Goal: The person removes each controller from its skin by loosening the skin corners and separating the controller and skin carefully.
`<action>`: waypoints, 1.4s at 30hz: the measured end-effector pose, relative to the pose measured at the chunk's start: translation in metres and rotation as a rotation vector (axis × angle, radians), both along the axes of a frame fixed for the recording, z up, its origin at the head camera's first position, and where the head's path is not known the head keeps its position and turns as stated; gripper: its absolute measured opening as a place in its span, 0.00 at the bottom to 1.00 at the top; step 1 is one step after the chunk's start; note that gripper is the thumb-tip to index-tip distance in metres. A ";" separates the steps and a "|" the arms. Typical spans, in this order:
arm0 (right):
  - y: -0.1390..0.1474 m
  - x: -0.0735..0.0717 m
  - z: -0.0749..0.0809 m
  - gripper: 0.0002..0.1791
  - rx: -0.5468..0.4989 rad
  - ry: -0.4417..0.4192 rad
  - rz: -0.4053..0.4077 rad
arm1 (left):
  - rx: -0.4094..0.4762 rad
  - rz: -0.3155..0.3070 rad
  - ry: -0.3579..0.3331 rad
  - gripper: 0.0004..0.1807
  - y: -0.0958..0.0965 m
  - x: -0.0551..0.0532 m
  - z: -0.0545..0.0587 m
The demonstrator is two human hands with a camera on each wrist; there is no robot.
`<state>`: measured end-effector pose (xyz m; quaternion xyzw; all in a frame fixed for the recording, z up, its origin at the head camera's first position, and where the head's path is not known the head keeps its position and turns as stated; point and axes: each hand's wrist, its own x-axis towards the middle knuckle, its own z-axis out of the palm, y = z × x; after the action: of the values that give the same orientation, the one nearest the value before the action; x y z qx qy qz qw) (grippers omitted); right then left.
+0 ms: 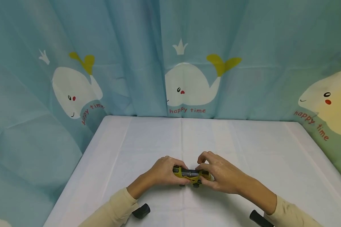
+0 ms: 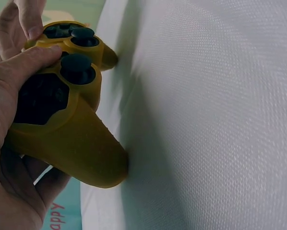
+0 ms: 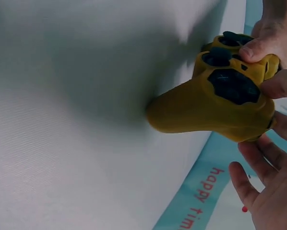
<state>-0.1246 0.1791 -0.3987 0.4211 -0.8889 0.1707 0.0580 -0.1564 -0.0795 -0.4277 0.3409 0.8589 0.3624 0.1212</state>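
A game controller in a yellow cover, with black thumbsticks and buttons, is between both hands over the white table. Its grips point down toward the cloth in the left wrist view. My left hand holds one end, the thumb lying across the controller's face near a thumbstick. At the other end, my right hand pinches the controller with thumb and bent forefinger. In the right wrist view the thumb of this hand is by the face buttons, while other fingers spread loosely below the edge.
A white cloth covers the table. Behind it and along the sides hangs a blue-green curtain printed with whales. Black cylindrical devices sit at both wrists, by the cream sleeves.
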 end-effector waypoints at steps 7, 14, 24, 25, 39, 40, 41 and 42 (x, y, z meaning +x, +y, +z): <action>-0.003 -0.002 0.003 0.09 -0.010 0.044 0.039 | -0.004 0.009 0.014 0.15 -0.001 0.000 -0.002; -0.007 0.000 0.007 0.09 -0.001 -0.015 0.037 | 0.010 0.002 0.000 0.15 0.001 -0.001 -0.003; -0.004 0.004 0.007 0.07 -0.035 -0.134 0.006 | -0.011 0.001 0.000 0.16 0.001 -0.002 -0.003; -0.003 0.004 0.007 0.09 -0.038 -0.130 -0.003 | -0.015 -0.002 0.000 0.16 0.001 -0.002 -0.002; -0.009 0.003 0.008 0.09 0.022 0.103 0.066 | -0.038 -0.025 -0.003 0.14 0.000 -0.003 0.003; -0.010 0.004 0.008 0.09 0.034 0.092 0.064 | -0.038 -0.026 -0.004 0.14 0.000 -0.003 0.003; -0.011 0.005 0.008 0.09 0.049 0.081 0.060 | -0.040 -0.028 -0.001 0.13 0.001 -0.003 0.003; -0.011 0.005 0.008 0.09 0.060 0.068 0.055 | -0.042 -0.029 0.005 0.13 0.001 -0.003 0.003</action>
<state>-0.1194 0.1682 -0.3908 0.4525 -0.8792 0.1310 0.0707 -0.1595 -0.0786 -0.4249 0.3514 0.8617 0.3415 0.1314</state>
